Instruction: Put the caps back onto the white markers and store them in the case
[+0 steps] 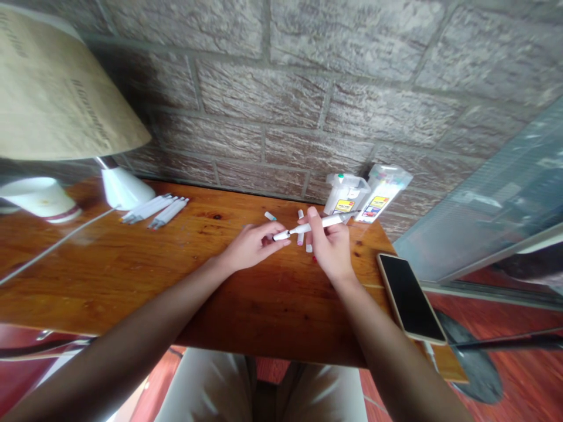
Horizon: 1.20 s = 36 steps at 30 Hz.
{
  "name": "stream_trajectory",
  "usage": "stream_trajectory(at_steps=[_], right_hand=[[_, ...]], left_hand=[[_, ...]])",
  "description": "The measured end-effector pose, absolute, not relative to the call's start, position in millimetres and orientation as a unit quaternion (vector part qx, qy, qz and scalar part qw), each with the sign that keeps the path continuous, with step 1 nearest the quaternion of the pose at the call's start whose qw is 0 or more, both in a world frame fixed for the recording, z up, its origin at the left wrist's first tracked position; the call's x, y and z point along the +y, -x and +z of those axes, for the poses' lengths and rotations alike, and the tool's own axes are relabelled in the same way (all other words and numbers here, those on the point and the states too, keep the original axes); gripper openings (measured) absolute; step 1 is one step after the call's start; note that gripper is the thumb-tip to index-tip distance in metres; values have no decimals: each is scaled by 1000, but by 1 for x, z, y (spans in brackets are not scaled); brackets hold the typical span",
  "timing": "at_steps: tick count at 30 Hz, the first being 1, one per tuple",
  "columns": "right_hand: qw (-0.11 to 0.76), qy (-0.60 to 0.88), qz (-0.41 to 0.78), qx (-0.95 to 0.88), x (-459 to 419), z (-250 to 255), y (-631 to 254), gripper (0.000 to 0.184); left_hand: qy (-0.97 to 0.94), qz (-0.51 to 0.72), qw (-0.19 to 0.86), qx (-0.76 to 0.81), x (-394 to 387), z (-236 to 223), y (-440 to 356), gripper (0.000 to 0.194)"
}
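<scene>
My right hand (331, 245) is closed round a white marker pen (317, 224) held level above the wooden table (132, 275). My left hand (254, 244) pinches the cap (280, 235) at the marker's left end. A few loose markers (301, 234) lie on the table just behind my hands, partly hidden by them. Another short one (270, 216) lies a little further back.
Two clear marker cases (346, 196) (382, 192) lean against the brick wall behind my hands. A group of white markers (155, 210) lies at the back left beside a lamp base (125, 186) and its cord. A phone (410, 296) lies screen up at the right edge.
</scene>
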State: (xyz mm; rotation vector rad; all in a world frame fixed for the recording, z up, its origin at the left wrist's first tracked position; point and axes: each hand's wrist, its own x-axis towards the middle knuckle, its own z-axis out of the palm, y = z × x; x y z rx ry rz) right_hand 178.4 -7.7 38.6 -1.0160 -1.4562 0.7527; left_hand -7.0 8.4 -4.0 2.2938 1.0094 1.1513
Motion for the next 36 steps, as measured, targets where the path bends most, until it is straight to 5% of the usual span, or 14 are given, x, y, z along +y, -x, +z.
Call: stream_trajectory(at_steps=[36], right_hand=[[386, 452, 204, -778, -4, 32, -179, 33]], left_hand=[[-823, 383, 211, 362, 13, -11, 7, 29]])
